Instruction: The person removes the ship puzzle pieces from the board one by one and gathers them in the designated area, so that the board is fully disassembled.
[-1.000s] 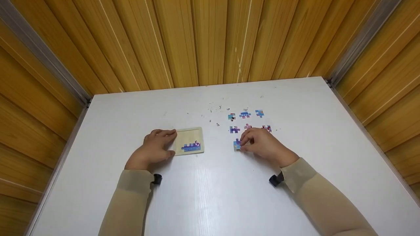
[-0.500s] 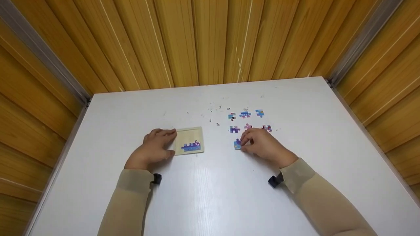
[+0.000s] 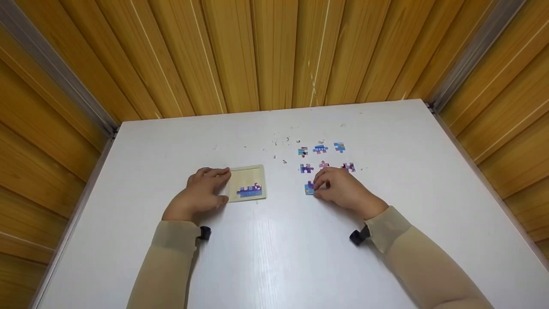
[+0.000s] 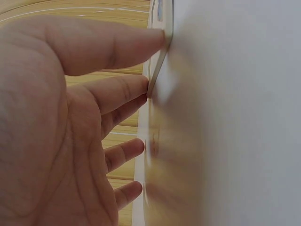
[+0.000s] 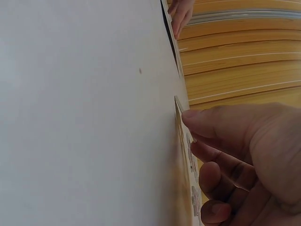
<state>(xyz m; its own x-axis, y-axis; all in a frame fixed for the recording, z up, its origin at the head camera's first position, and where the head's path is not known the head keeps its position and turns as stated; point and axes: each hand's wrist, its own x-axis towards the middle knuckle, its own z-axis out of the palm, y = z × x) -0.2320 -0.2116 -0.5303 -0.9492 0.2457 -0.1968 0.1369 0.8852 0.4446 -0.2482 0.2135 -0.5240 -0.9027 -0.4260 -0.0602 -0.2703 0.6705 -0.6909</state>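
My right hand (image 3: 345,189) pinches the right side of a blue and purple jigsaw piece (image 3: 309,189) between thumb and fingertips. The piece is low over the white table, and in the right wrist view the thumb sits at its thin edge. To the left lies a square wooden puzzle tray (image 3: 246,171) with joined blue and purple pieces (image 3: 249,191) along its bottom right. My left hand (image 3: 199,193) rests at the tray's left side, thumb near the lower corner and index finger near the upper one. Its fingers are fairly straight and spread in the left wrist view.
Several loose jigsaw pieces lie in two rows beyond my right hand, among them a blue one (image 3: 339,147) and a purple one (image 3: 306,168). Dark specks (image 3: 283,141) dot the white table (image 3: 274,249). Yellow wood-look walls (image 3: 274,56) stand behind and at both sides.
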